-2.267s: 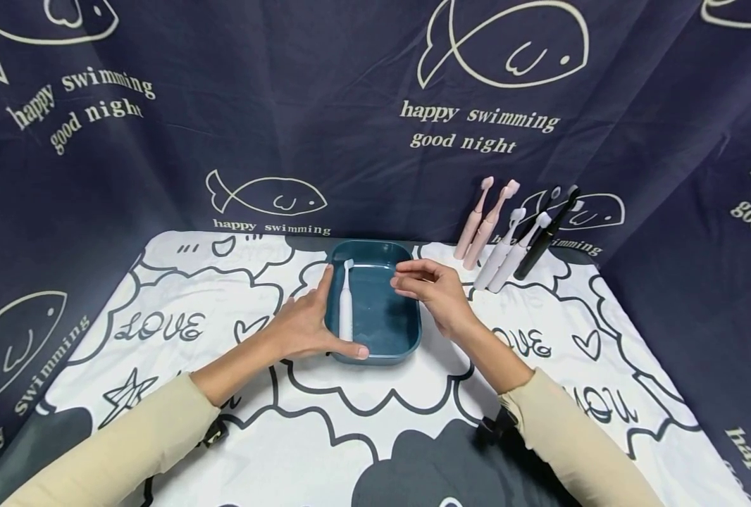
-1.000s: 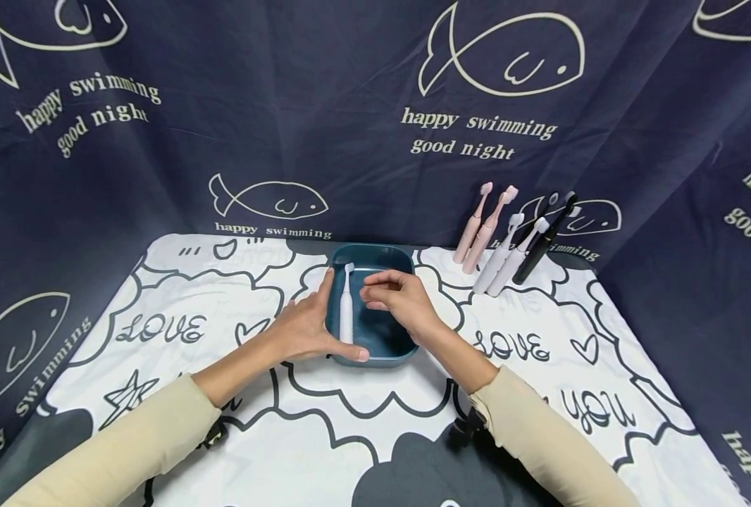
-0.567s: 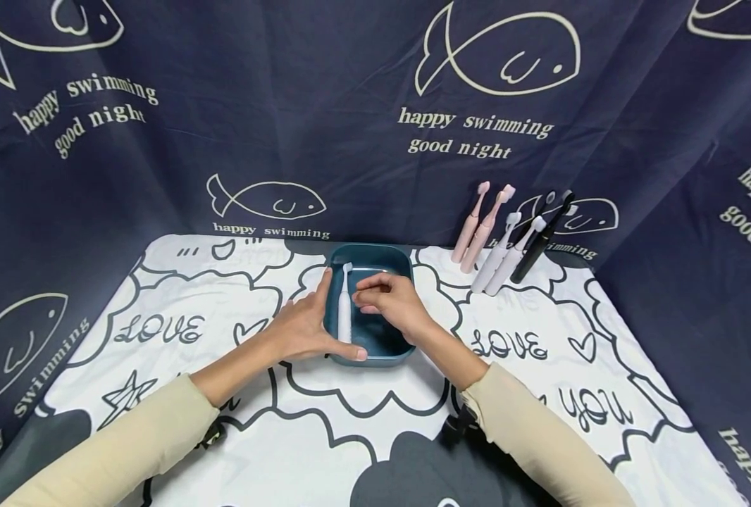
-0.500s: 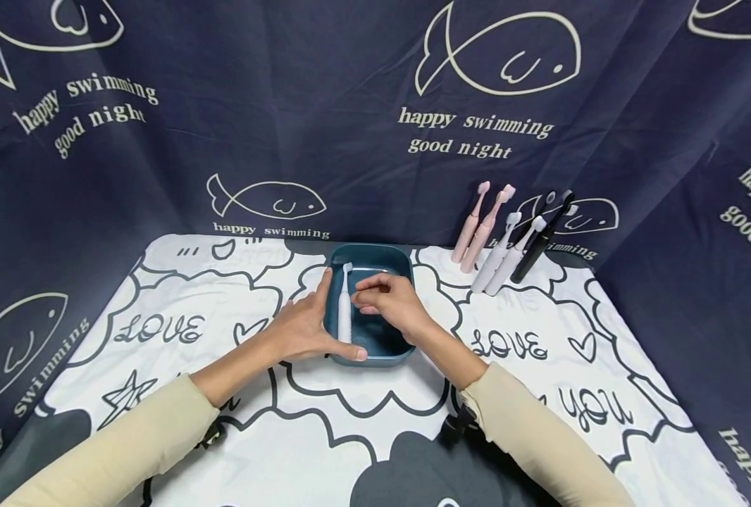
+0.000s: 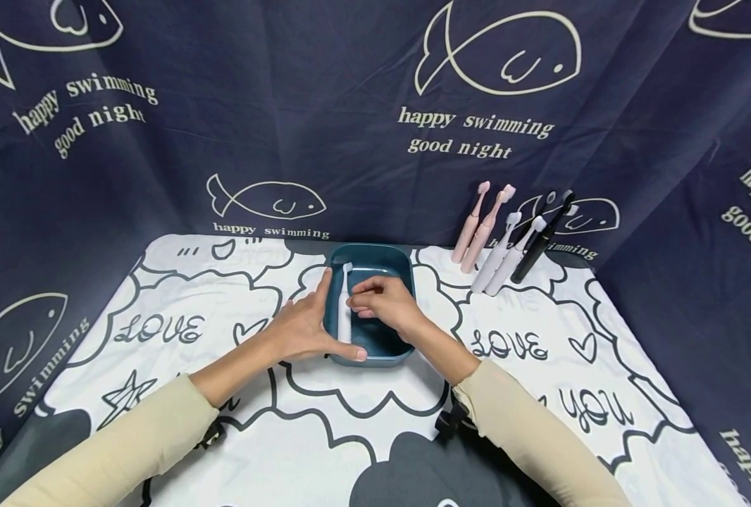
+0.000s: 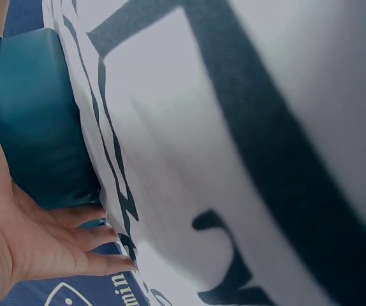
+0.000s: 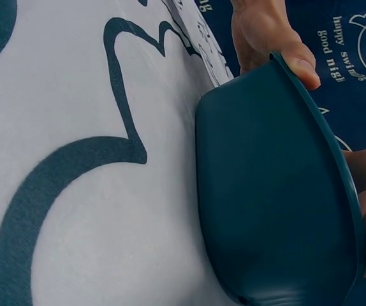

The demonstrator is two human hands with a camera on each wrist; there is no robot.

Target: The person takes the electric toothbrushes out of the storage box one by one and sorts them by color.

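Observation:
A dark teal rectangular box [image 5: 385, 341] lies at the middle of the table. Inside it, along the left wall, rests a white electric toothbrush [image 5: 344, 324], its head towards the back. My left hand [image 5: 302, 327] grips the box by its left side, the thumb over the near rim and the fingers spread along the outer wall, as the left wrist view shows too. My right hand [image 5: 388, 303] reaches over the right side into the box, fingers bent. Its thumb and forefinger tips overlap the toothbrush's upper handle; I cannot tell if they pinch it.
At the back right, pink toothbrushes [image 5: 479, 239], white toothbrushes [image 5: 507, 267] and black toothbrushes [image 5: 537, 250] stand upright in a group. A patterned white cloth [image 5: 274, 451] covers the table. A dark blue curtain [image 5: 363, 91] hangs behind.
My right hand has moved left from the box's right rim to the toothbrush inside. My left hand, the box and the toothbrush have stayed in place.

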